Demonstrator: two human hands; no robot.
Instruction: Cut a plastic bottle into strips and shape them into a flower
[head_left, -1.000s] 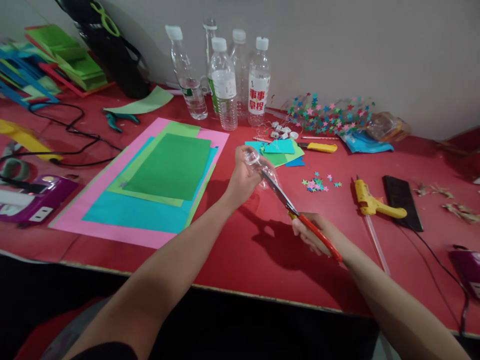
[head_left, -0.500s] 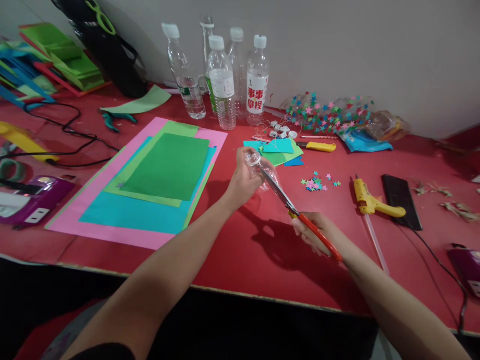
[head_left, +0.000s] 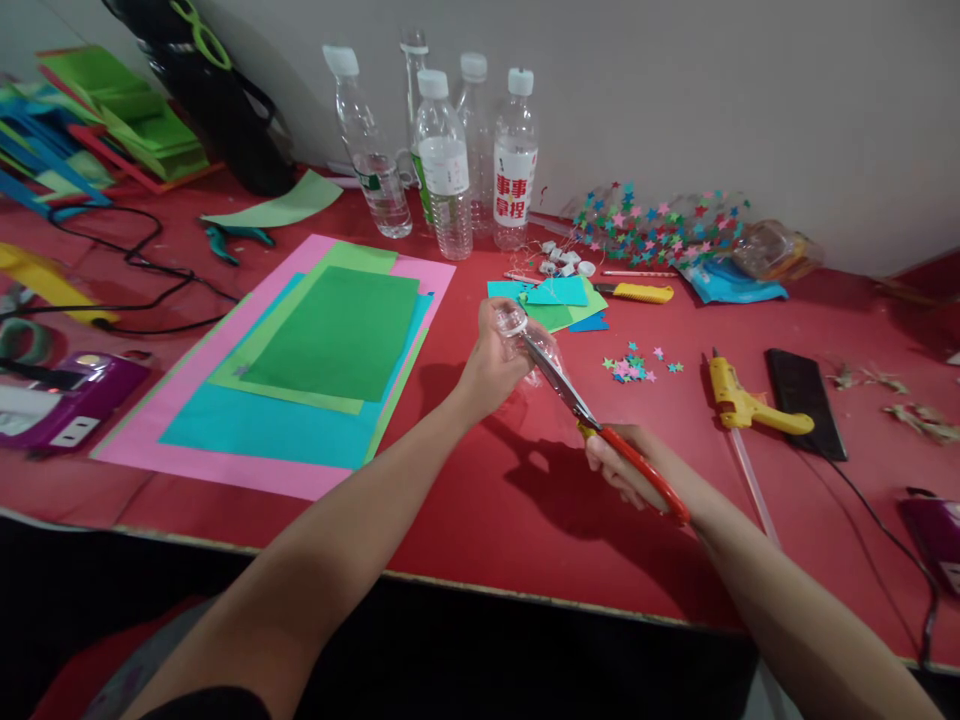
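Observation:
My left hand [head_left: 493, 360] is closed around a clear plastic bottle top [head_left: 545, 345], whose round neck faces up and left. In my right hand [head_left: 626, 465] is a pair of scissors [head_left: 564, 388] with red and yellow handles. The blades point up and left, and their tips meet the plastic just beside the neck. Whether the blades pass through the plastic I cannot tell. Both hands are above the red table [head_left: 465, 520]. Behind them lie cut paper pieces [head_left: 559, 292] in blue and green.
Coloured paper sheets [head_left: 334, 335] are stacked on the left. Several plastic bottles [head_left: 444, 170] stand along the wall. Star confetti [head_left: 634, 368], a yellow box cutter [head_left: 641, 293], a yellow glue gun [head_left: 750, 400] and a black phone [head_left: 806, 405] lie on the right.
My left hand and the bottle top have shifted very slightly right and down. The scissors have moved slightly right with my right hand.

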